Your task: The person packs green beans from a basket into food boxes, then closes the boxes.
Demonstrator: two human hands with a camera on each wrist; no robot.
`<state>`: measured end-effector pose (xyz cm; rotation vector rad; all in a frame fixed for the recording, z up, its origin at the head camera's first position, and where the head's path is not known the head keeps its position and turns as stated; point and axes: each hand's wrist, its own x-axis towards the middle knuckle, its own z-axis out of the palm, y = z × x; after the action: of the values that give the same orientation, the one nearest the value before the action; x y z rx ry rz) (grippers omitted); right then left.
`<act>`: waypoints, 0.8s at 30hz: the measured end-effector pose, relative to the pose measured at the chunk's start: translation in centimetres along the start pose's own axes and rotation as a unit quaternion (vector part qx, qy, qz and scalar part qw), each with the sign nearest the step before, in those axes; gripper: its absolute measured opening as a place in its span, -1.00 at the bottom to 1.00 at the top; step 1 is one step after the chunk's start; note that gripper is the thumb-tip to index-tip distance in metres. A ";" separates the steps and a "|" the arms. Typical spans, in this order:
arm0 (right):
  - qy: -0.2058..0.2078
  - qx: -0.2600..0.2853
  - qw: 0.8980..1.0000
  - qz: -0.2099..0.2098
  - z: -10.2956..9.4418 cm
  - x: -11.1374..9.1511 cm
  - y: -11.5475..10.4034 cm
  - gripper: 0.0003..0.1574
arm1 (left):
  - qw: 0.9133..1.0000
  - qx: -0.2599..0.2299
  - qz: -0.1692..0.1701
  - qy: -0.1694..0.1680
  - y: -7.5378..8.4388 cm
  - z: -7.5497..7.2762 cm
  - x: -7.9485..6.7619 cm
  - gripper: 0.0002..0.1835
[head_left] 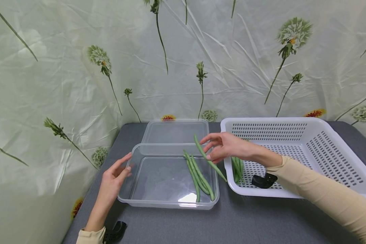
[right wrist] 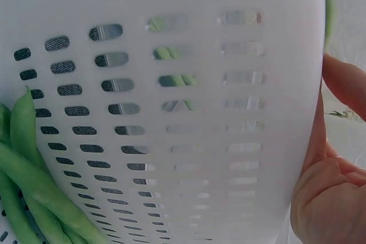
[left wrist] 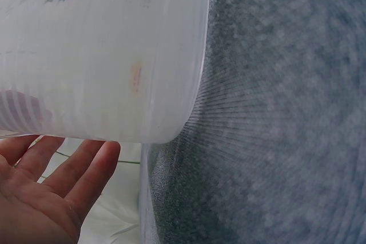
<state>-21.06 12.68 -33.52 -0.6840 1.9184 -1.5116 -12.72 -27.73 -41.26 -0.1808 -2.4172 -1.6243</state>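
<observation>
A clear plastic container [head_left: 158,204] stands on the table with several green beans [head_left: 198,176] lying lengthwise in its right part. At its left wall is my left hand [head_left: 112,179], thumb over the rim and fingers along the outside; in the left wrist view a fingertip shows dimly through the wall [left wrist: 86,55]. My right hand [head_left: 224,147] pinches one green bean [head_left: 218,172] between thumb and fingers, above the gap between the container and a white perforated basket [head_left: 350,142]. More green beans [right wrist: 40,192] lie at the basket's left end, partly hidden by my right arm.
Behind the container lies a clear flat lid [head_left: 175,131]. A grey cloth [head_left: 158,225] covers the table, and a flower-printed sheet [head_left: 177,64] hangs behind and to the left. The basket's raised left wall stands close beside the container.
</observation>
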 end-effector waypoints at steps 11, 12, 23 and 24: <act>-0.044 0.013 0.999 -0.007 -0.2 -0.1 -0.2 -0.38 | 1.000 0.006 -0.003 -0.002 0.1 0.0 0.0 -0.56; -0.047 0.017 0.999 -0.007 -0.2 -0.1 -0.2 -0.38 | 1.000 0.007 -0.003 -0.001 0.2 0.0 0.0 -0.56; -0.039 0.027 0.999 -0.009 -0.5 -0.4 -0.4 -0.44 | 1.000 0.010 0.001 0.000 0.2 0.0 -0.1 -0.55; -0.035 0.028 0.999 -0.008 -0.6 -0.5 -0.5 -0.44 | 1.000 0.010 0.001 -0.001 0.2 0.0 0.0 -0.55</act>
<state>-21.15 13.31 -32.85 -0.7190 1.8169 -1.5243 -12.63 -27.67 -41.10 -0.1807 -2.4335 -1.5981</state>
